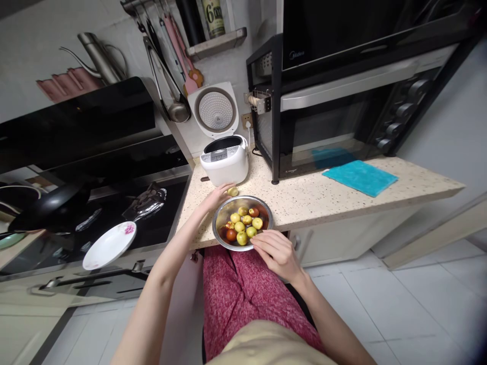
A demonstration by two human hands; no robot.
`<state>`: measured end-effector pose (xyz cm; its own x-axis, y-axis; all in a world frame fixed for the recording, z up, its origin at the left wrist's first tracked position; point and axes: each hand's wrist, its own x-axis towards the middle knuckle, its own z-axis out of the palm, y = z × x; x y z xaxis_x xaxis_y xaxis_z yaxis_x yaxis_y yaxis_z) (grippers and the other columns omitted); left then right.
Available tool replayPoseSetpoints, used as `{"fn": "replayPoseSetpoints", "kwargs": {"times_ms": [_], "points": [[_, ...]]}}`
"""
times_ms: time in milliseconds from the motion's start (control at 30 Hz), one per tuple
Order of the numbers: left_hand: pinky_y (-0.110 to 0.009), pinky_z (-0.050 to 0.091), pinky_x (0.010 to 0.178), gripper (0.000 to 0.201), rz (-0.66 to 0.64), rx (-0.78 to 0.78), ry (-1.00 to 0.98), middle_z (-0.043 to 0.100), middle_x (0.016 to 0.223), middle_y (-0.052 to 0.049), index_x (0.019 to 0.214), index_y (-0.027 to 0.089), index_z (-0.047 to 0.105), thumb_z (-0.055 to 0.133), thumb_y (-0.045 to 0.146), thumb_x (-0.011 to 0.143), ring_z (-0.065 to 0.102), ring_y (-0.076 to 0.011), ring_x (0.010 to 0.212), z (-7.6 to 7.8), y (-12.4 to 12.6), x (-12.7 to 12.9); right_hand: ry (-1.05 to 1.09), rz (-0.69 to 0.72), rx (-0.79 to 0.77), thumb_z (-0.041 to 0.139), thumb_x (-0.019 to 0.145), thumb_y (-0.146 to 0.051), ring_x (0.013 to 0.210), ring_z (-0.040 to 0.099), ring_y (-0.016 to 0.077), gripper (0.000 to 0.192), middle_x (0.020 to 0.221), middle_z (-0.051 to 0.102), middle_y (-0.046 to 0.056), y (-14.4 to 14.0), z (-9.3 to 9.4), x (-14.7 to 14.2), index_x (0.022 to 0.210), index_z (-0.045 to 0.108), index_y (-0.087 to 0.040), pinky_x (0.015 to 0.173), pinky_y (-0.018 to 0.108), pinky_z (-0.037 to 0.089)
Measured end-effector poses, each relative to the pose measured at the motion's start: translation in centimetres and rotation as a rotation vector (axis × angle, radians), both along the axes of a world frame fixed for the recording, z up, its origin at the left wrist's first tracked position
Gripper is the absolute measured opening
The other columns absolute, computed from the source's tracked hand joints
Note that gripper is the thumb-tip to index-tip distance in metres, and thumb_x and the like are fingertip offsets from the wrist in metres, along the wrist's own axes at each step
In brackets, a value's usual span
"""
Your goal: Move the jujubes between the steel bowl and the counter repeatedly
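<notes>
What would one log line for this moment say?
left hand: touching loose fruit on counter | right hand: gripping steel bowl rim | bowl: green and red fruits

A single view, from a camera worn on the person's head, looks forward and steeply down along the body — both forearms run up from the bottom edge toward the speckled counter [323,195] at mid-frame. The picture is tilted, so the counter edge slopes down to the right, and wide, so straight lines bow near the borders. The steel bowl [222,213] at the counter's near edge sits close, about an arm's reach from the lens; the rice cooker [225,162] and oven [335,126] stand farther back against the wall. The hob [114,213] fills the left side, floor tiles the lower right — no second view overlaps this one.
</notes>
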<state>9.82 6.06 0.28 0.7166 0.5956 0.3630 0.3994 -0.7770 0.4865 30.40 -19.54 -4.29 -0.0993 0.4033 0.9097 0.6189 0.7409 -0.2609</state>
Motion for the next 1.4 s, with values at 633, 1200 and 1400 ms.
{"fn": "replayPoseSetpoints", "kwargs": {"times_ms": [633,1200,1400], "points": [[-0.043,0.055,0.106,0.043,0.053,0.085,-0.136,0.061,0.129,-0.011,0.138,0.026,0.062,0.069,0.039,0.098,0.061,-0.0261,0.123,3.4,-9.7,-2.3,0.038,0.013,-0.028,0.066,0.095,-0.007,0.083,0.076,0.018,0.023,0.093,0.082,0.003,0.3,-0.3,-0.6,0.11,0.076,-0.022,0.085,0.039,0.06],[-0.05,0.046,0.118,0.048,-0.049,-0.036,0.019,0.059,0.15,-0.012,0.15,0.027,0.052,0.059,0.032,0.103,0.058,-0.0286,0.138,1.6,-13.7,-0.2,0.015,-0.005,-0.05,0.068,0.095,-0.005,0.084,0.076,0.0174,0.02,0.094,0.081,0.003,0.1,-0.3,-1.1,0.106,0.075,-0.02,0.089,0.041,0.058],[-0.052,0.046,0.119,0.05,-0.029,-0.04,-0.007,0.058,0.15,-0.013,0.151,0.027,0.053,0.06,0.033,0.102,0.058,-0.0302,0.138,1.6,-14.0,0.0,0.007,-0.002,-0.055,0.066,0.095,-0.006,0.085,0.076,0.0182,0.021,0.094,0.081,0.003,-0.1,-0.3,-1.1,0.106,0.075,-0.021,0.089,0.041,0.058]]}}
